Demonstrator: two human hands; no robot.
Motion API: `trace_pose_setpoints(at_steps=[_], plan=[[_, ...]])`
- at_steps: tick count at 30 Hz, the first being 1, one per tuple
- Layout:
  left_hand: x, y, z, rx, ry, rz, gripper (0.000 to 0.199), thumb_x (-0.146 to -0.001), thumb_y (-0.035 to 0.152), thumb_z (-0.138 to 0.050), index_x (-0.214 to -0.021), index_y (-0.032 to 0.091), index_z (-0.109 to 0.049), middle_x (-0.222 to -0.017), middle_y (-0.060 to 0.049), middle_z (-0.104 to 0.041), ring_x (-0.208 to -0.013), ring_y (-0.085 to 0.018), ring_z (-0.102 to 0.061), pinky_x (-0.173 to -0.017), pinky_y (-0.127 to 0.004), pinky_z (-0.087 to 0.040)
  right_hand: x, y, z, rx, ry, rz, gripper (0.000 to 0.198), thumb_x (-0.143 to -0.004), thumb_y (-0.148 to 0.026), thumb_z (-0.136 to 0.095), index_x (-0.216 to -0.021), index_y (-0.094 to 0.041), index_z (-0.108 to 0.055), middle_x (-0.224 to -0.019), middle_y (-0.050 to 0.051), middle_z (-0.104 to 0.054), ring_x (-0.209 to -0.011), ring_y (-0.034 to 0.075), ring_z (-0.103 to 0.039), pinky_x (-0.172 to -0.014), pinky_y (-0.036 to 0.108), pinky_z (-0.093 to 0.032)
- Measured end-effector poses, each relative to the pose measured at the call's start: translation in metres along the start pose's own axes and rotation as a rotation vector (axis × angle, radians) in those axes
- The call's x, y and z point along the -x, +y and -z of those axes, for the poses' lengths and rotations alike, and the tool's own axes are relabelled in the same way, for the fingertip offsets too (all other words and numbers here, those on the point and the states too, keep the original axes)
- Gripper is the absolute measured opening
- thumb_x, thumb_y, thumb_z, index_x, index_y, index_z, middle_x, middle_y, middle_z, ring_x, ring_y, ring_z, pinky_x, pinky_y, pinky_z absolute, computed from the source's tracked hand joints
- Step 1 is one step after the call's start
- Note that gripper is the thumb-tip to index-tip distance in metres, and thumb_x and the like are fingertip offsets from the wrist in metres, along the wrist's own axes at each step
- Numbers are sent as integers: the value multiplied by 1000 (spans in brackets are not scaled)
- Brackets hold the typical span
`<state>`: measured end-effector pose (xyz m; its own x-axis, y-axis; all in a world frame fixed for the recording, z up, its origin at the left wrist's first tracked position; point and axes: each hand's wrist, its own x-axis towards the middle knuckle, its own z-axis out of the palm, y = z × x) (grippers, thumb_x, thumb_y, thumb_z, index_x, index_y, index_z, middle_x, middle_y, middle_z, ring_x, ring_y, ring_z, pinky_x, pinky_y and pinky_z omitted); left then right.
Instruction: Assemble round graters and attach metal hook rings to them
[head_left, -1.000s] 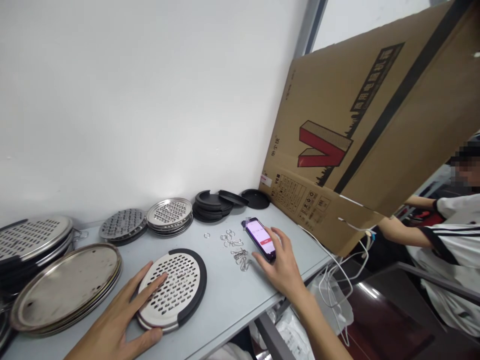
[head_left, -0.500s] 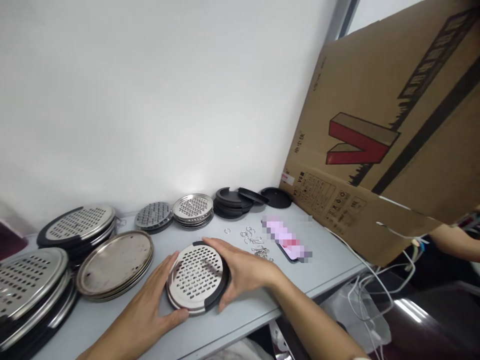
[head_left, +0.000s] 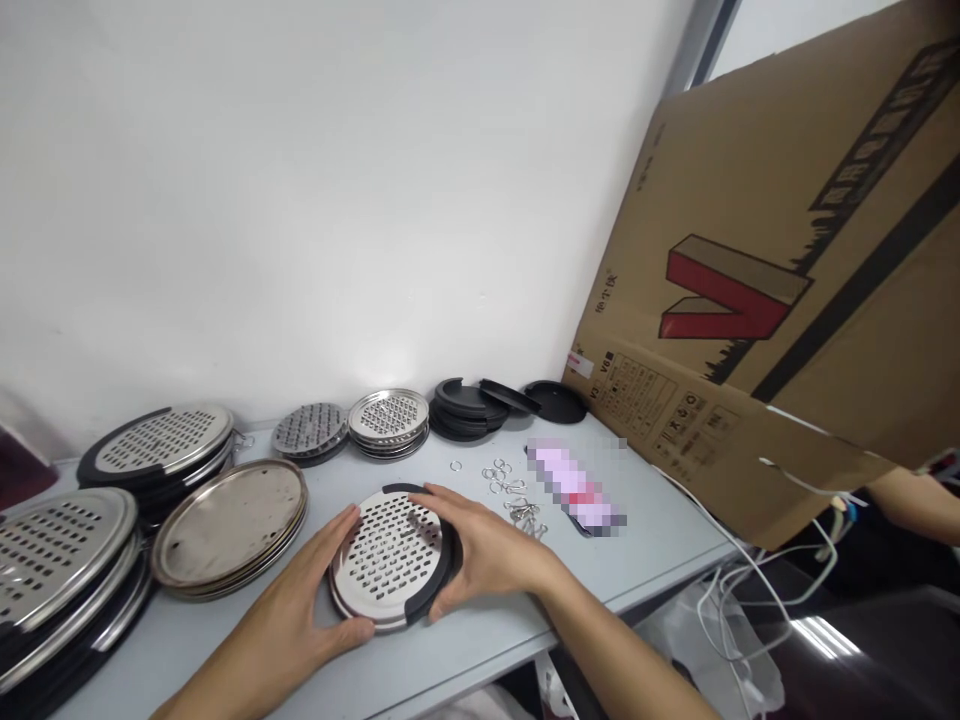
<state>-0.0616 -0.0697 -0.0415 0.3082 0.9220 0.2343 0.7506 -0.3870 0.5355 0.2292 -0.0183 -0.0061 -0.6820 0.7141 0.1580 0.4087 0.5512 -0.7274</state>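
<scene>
Between my hands, on the grey table, lies a round metal grater disc with rows of slots and a black rim along its right side. My left hand holds its left edge, thumb at the front and fingers along the side. From the right my right hand curls around the black rim, with a fingertip over the top face. Small metal rings and metal clasps lie loose just beyond my right hand. A stack of plain metal discs stands to the left of my left hand.
Large slotted discs are stacked at far left. Along the wall stand smaller grater discs and black round covers. A phone, partly pixelated, lies before a big cardboard box. White cables hang off the right edge.
The disc has shifted slightly left within my hands. My right index fingertip has come a little further over its top. The camera view has moved slightly.
</scene>
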Motion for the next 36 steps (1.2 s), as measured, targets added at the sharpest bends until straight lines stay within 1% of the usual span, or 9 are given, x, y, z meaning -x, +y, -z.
trace_pose_setpoints(at_steps=[2,5,10,17,21,25,30,32,36], plan=[[0,-2,-3,-14,20,-26,87,-81,37,-73,-155,34,-26,-159,-6,-35,-143,-34,-37,-114,-50,-37,2,-4,-6,42,-37,-66,130,-46,-49,-93,-155,-30,-26,-163,15,-16,-148,38,-20,-118,47,-28],[-1,-2,-6,-23,50,-40,86,-81,38,-74,-154,35,-28,-158,-7,-37,-142,-34,-37,-113,-52,-37,4,-9,-12,80,-33,-78,129,-47,-54,-91,-155,-29,-25,-164,15,-6,-148,38,-21,-117,45,-31],[-3,6,6,99,69,32,85,-77,39,-78,-150,30,-36,-154,-10,-43,-140,-37,-40,-114,-56,-34,2,-13,-12,152,106,52,108,-53,-58,-88,-146,-23,-45,-155,15,-33,-143,33,-31,-117,43,-33],[-2,8,20,490,114,164,80,-88,48,-65,-155,36,-21,-157,-9,-39,-139,-34,-43,-112,-53,-37,1,-19,-2,98,186,77,71,-80,-57,-71,-139,-21,-52,-129,12,-63,-115,27,-60,-101,38,-45],[0,13,21,443,128,154,82,-89,45,-65,-155,39,-16,-158,-7,-37,-138,-33,-45,-113,-55,-35,4,-24,1,-1,269,37,42,-99,-45,-47,-135,-23,-53,-109,5,-70,-93,20,-65,-85,30,-49],[-1,18,18,260,87,63,84,-85,37,-69,-154,40,-22,-162,-5,-29,-140,-34,-42,-111,-54,-39,3,-24,2,-90,363,-42,31,-102,-43,-41,-117,-23,-59,-76,-1,-62,-70,15,-57,-69,26,-45],[-4,14,12,20,108,-4,72,-82,27,-71,-147,40,-41,-161,-2,-28,-145,-35,-32,-113,-57,-34,-2,-16,-1,-371,259,-156,29,-96,-46,-51,-94,-19,-62,-74,-1,-60,-67,15,-64,-62,25,-48],[-4,14,11,7,109,-7,72,-80,25,-72,-145,39,-44,-159,-3,-31,-144,-35,-35,-113,-56,-35,-1,-13,-3,-476,182,-207,29,-92,-44,-58,-106,-19,-62,-79,0,-63,-66,16,-67,-58,25,-50],[-2,19,14,11,32,19,77,-75,21,-76,-144,38,-47,-158,-4,-34,-141,-35,-39,-114,-53,-36,3,-6,-3,-482,83,-332,72,-86,-37,-66,-148,-25,-33,-82,0,-67,-54,15,-63,-46,24,-48]])
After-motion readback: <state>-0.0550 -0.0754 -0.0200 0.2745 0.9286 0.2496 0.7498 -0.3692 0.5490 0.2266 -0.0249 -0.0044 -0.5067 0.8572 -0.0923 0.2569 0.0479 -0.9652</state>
